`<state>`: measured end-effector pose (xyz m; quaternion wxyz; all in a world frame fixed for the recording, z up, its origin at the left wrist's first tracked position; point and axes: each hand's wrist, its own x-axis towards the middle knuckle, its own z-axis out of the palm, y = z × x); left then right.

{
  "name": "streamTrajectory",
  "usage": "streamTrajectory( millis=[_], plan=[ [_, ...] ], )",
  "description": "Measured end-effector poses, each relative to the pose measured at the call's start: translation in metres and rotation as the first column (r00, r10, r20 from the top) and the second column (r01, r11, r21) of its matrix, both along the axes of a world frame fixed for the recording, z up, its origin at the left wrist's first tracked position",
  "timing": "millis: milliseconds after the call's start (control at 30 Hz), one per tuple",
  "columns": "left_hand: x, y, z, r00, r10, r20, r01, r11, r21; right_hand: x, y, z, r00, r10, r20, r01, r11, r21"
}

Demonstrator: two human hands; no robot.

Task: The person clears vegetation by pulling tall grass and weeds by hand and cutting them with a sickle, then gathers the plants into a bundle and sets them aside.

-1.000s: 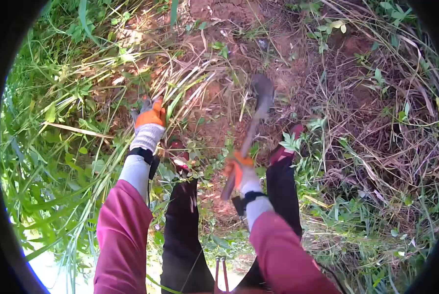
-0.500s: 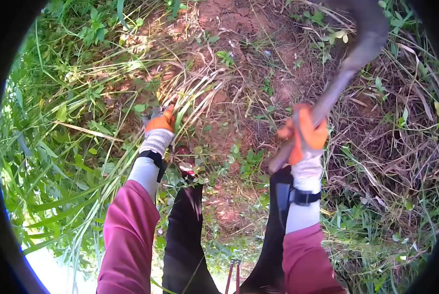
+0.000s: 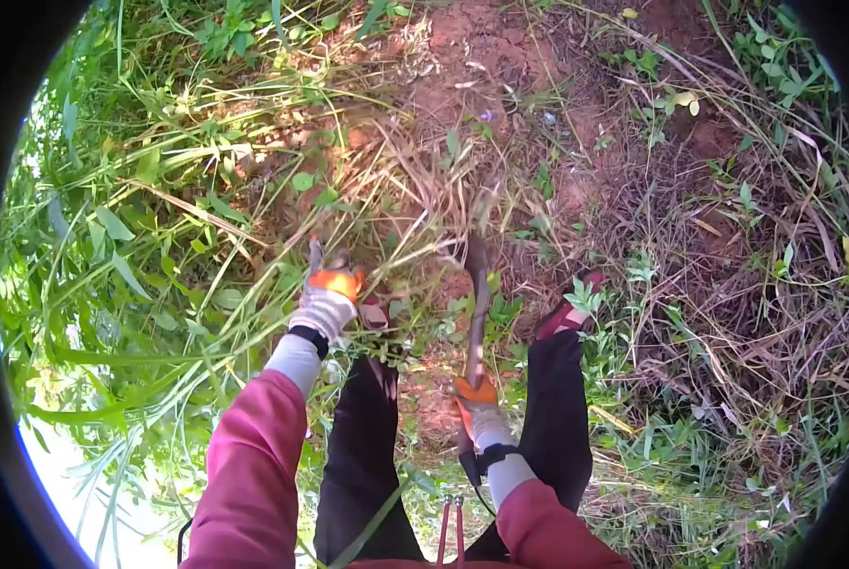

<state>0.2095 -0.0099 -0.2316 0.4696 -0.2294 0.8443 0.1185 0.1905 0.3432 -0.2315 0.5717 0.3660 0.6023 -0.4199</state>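
My left hand (image 3: 332,289), in a white knit glove with orange coating, is low among long green grass stalks (image 3: 254,284). Its fingers are curled and partly blurred, with a few stalks passing by the fingertips. My right hand (image 3: 479,406), gloved the same way, is wrapped round the lower end of a long, slightly bent brown handle. This belongs to a sickle (image 3: 479,322) with a dark curved head, which points forward between my feet. Its far end is smeared by motion and partly hidden in dry, pale grass (image 3: 434,180).
My feet in dark red shoes (image 3: 567,318) stand either side of the tool. Reddish soil (image 3: 472,57) shows ahead. Dry cut stems (image 3: 728,284) cover the right side, and tall green growth (image 3: 92,266) fills the left.
My right hand has swung the sickle from the upper right down to the middle, its head now in the grass. The left hand has moved slightly right and down.
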Motion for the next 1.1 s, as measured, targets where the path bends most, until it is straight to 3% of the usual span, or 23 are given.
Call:
streamTrajectory(
  millis=[67, 100, 133, 200, 233, 267, 300, 333, 400, 433, 500, 533, 567, 600, 667, 733, 800, 867, 900, 933, 967, 1000, 1100],
  plan=[
    [0.001, 0.012, 0.000, 0.980, -0.186, -0.063, 0.183, 0.981, -0.060, 0.011, 0.025, -0.011, 0.993, 0.070, -0.095, -0.069, 0.997, 0.017],
    [-0.032, 0.015, 0.023, 0.993, -0.104, 0.060, 0.106, 0.993, -0.046, 0.012, 0.034, -0.015, 0.984, 0.122, -0.132, -0.119, 0.992, 0.027],
    [-0.040, 0.019, 0.030, 0.994, -0.089, 0.060, 0.092, 0.995, -0.046, -0.015, 0.014, 0.003, 0.961, 0.230, -0.150, -0.215, 0.970, 0.110],
    [-0.048, 0.019, 0.036, 0.915, -0.252, -0.313, 0.136, 0.927, -0.350, -0.065, -0.024, 0.022, 0.940, 0.289, -0.184, -0.276, 0.957, 0.090],
    [-0.050, 0.012, 0.032, 0.918, -0.246, -0.311, 0.128, 0.927, -0.354, -0.090, -0.031, 0.020, 0.951, 0.238, -0.196, -0.245, 0.969, -0.009],
    [-0.055, 0.004, 0.023, 0.882, -0.313, -0.352, 0.149, 0.894, -0.421, -0.114, -0.023, -0.004, 0.982, 0.160, -0.098, -0.182, 0.937, -0.297],
    [-0.059, -0.005, 0.016, 0.840, -0.381, -0.386, 0.165, 0.857, -0.488, -0.127, -0.059, 0.020, 0.913, 0.110, -0.393, -0.126, 0.992, -0.017],
    [-0.063, -0.014, 0.010, 0.841, -0.374, -0.391, 0.155, 0.859, -0.488, -0.153, -0.075, 0.026, 0.899, -0.104, -0.425, 0.012, 0.977, -0.214],
    [-0.069, -0.026, 0.002, 0.920, 0.173, -0.352, -0.226, 0.967, -0.115, -0.211, -0.132, 0.064, 0.798, -0.100, -0.594, 0.056, 0.994, -0.093],
    [-0.074, -0.021, 0.007, 0.917, 0.174, -0.359, -0.227, 0.968, -0.110, -0.239, -0.148, 0.075, 0.739, -0.151, -0.656, 0.035, 0.982, -0.187],
    [-0.091, -0.002, 0.027, 0.976, 0.082, -0.203, -0.101, 0.991, -0.084, -0.288, -0.191, 0.111, 0.598, -0.222, -0.770, 0.056, 0.970, -0.236],
    [-0.099, 0.008, 0.033, 0.995, -0.017, -0.098, 0.007, 0.995, -0.102, -0.306, -0.211, 0.128, 0.485, -0.332, -0.809, 0.046, 0.934, -0.355],
    [-0.087, 0.010, 0.004, 0.967, -0.192, -0.166, 0.150, 0.960, -0.236, -0.327, -0.217, 0.139, 0.474, -0.366, -0.801, -0.071, 0.890, -0.450],
    [-0.077, 0.007, -0.026, 0.908, -0.364, -0.209, 0.268, 0.887, -0.377, -0.341, -0.234, 0.153, 0.376, -0.441, -0.815, -0.113, 0.852, -0.512],
    [-0.081, -0.015, -0.039, 0.938, -0.332, -0.099, 0.240, 0.829, -0.505, -0.358, -0.266, 0.162, 0.258, -0.479, -0.839, -0.196, 0.824, -0.531],
    [-0.074, -0.034, -0.058, 0.934, -0.343, -0.099, 0.236, 0.801, -0.551, -0.361, -0.279, 0.148, 0.238, -0.506, -0.829, -0.198, 0.811, -0.551],
    [-0.072, -0.039, -0.060, 0.931, -0.311, -0.192, 0.169, 0.832, -0.529, -0.344, -0.291, 0.110, 0.330, -0.510, -0.795, -0.160, 0.799, -0.579],
    [-0.079, -0.038, -0.041, 0.961, -0.245, -0.129, 0.173, 0.895, -0.411, -0.282, -0.267, 0.049, 0.621, -0.255, -0.741, -0.125, 0.901, -0.415],
    [-0.078, -0.035, -0.037, 0.968, -0.209, -0.142, 0.135, 0.904, -0.405, -0.229, -0.230, 0.012, 0.803, -0.023, -0.596, -0.126, 0.970, -0.208],
    [-0.084, -0.035, -0.033, 0.971, -0.174, -0.166, 0.094, 0.910, -0.404, -0.181, -0.179, 0.001, 0.936, 0.090, -0.339, -0.144, 0.980, -0.136],
    [-0.093, -0.035, -0.021, 0.983, -0.186, 0.003, 0.171, 0.898, -0.405, -0.133, -0.128, -0.010, 0.978, 0.205, -0.046, -0.208, 0.975, -0.081],
    [-0.095, -0.037, -0.025, 0.983, -0.181, -0.003, 0.164, 0.897, -0.410, -0.095, -0.078, -0.035, 0.998, 0.055, -0.020, -0.058, 0.976, -0.212],
    [-0.071, -0.024, -0.067, 0.971, -0.239, 0.000, 0.223, 0.906, -0.359, -0.074, -0.053, 0.010, 0.997, 0.072, 0.008, -0.072, 0.994, -0.079]
  ],
)
